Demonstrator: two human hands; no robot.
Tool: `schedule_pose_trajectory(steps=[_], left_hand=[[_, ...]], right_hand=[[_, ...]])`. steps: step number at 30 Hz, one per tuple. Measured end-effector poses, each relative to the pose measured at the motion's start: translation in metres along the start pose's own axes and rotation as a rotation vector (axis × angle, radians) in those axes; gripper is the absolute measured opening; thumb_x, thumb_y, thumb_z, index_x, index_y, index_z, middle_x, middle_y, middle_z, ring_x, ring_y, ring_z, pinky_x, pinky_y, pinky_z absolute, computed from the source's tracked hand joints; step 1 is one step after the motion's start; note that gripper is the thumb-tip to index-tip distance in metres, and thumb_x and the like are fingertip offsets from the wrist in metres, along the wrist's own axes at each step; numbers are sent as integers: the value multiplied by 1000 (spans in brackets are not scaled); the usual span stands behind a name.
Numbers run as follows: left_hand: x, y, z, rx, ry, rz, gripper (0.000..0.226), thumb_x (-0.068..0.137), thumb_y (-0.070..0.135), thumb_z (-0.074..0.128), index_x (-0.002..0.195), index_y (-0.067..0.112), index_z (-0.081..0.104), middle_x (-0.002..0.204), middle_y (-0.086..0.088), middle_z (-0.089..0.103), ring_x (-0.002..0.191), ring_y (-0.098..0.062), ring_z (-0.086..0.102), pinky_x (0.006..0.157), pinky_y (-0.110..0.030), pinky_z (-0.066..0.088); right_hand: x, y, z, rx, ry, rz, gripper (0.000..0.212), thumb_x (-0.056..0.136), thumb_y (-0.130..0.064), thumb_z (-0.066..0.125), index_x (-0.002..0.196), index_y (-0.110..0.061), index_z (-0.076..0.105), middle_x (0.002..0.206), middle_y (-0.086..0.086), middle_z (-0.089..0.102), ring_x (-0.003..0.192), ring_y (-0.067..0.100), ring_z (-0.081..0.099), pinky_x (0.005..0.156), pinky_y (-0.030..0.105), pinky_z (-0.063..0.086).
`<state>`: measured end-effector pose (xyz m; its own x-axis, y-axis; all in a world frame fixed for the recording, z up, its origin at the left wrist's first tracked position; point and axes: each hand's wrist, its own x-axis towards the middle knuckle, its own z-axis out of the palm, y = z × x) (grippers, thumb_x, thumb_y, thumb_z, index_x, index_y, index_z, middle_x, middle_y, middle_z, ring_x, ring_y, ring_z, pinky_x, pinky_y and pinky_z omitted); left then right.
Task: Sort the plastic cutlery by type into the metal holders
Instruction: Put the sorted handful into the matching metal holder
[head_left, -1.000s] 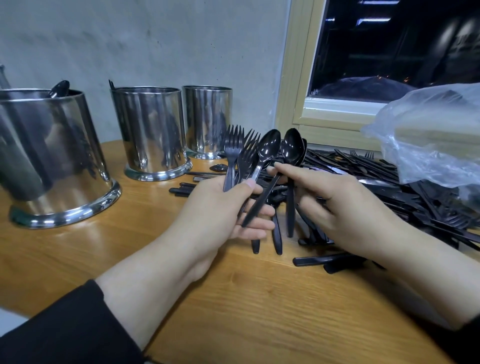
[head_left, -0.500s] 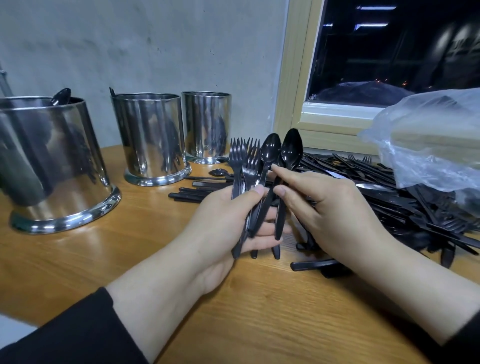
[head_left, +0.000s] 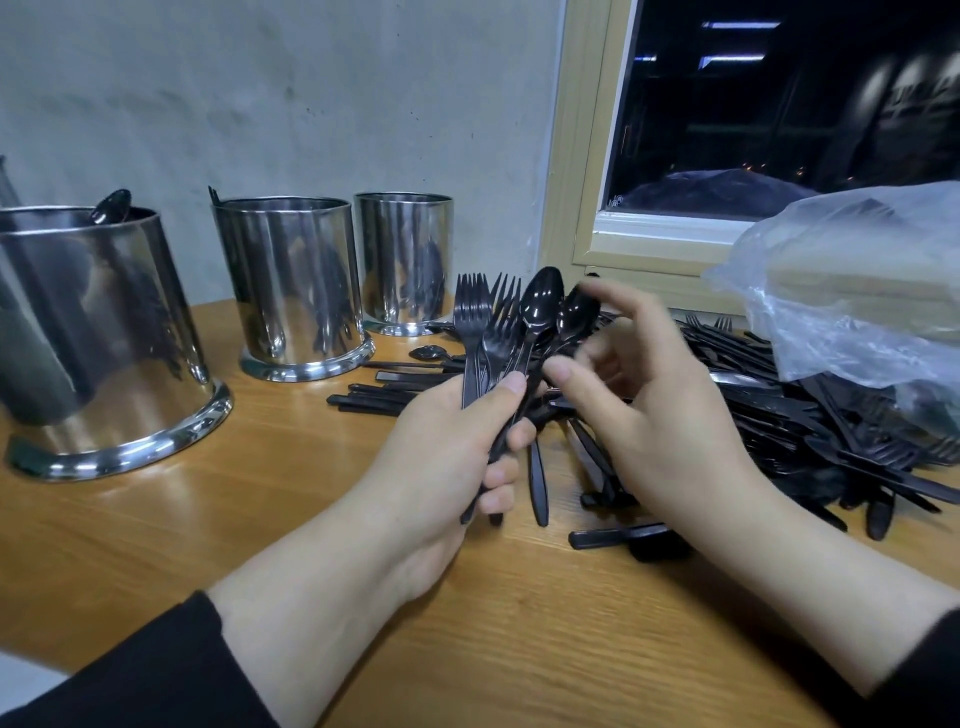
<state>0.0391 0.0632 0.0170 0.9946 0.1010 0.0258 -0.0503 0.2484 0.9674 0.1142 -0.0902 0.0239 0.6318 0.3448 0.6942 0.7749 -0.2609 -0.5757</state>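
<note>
**Squaring the bunch before the drop**

The left hand (head_left: 457, 447) clenched a mixed bunch of black plastic forks (head_left: 475, 322) and spoons (head_left: 540, 301) above the wooden surface (head_left: 260, 499). The right hand (head_left: 654, 410), loosely curled and holding nothing, would best draw spoons out singly for the shiny metal holders (head_left: 291, 280).

Our left hand (head_left: 441, 457) curls into a fist-like grip, thumb pressed along the top, forearm angled in from the lower left. Our right hand (head_left: 660, 410) hovers beside it, fingers loosely spread, thumb extended toward the left thumb.
</note>
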Motion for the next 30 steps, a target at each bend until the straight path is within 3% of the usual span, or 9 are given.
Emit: schedule_pose_trajectory(steps=[5,8,10,12,16,19,23,28,30], left_hand=[[-6,1,1,166,-13,45,22,104,34,57,98,14,62,70,0,50,49,-12,33,42,-23,30],[-9,1,2,233,-39,31,25,104,35,55,86,18,53,70,-1,51,48,-12,31,41,-23,26],[-10,1,0,243,-44,25,27,105,36,54,85,18,52,69,-1,52,47,-12,30,41,-22,26],[-10,1,-1,247,-44,34,27,105,37,52,92,14,54,69,-1,54,46,-12,31,40,-22,27],[-11,1,-1,270,-26,64,39,107,36,49,106,-2,55,69,-4,60,44,-15,38,39,-22,30],[-12,2,1,296,-34,73,32,107,35,47,108,6,59,70,-6,65,44,-18,46,40,-24,34],[-11,1,0,297,-72,61,29,107,35,48,102,9,61,77,-10,70,52,-23,55,42,-26,42],[-10,-1,-1,333,-91,62,30,107,35,49,95,10,60,77,-12,71,55,-26,62,44,-27,45],[-10,-2,-1,368,-101,77,32,107,33,48,91,7,59,71,-9,67,50,-22,54,43,-27,41]], right_hand=[[4,8,-6,31,65,153,67,95,-53,47,155,-31,25,80,-10,56,80,11,58,83,34,49],[2,7,-6,1,18,163,49,102,-48,40,149,-33,43,78,-17,57,75,-2,53,77,20,42],[2,3,-6,46,50,167,38,106,-36,38,141,-32,52,66,-8,63,61,1,58,63,13,41],[2,2,-6,61,62,170,36,107,-33,37,138,-32,56,66,-8,65,58,4,60,60,16,43],[4,4,-5,111,77,196,31,106,-31,44,131,-31,63,81,-18,68,76,2,63,78,34,55],[4,1,-6,168,89,200,25,106,-27,47,123,-34,65,80,-11,70,69,8,63,70,41,56],[3,-2,-10,129,111,168,28,105,-31,48,129,-35,62,85,-10,71,69,8,66,75,42,59],[5,2,-14,-9,102,149,36,103,-36,48,138,-30,59,62,-24,60,61,-5,58,63,8,41],[7,4,-15,-45,86,166,39,103,-37,48,138,-27,59,75,-29,61,77,-13,59,71,4,41]])
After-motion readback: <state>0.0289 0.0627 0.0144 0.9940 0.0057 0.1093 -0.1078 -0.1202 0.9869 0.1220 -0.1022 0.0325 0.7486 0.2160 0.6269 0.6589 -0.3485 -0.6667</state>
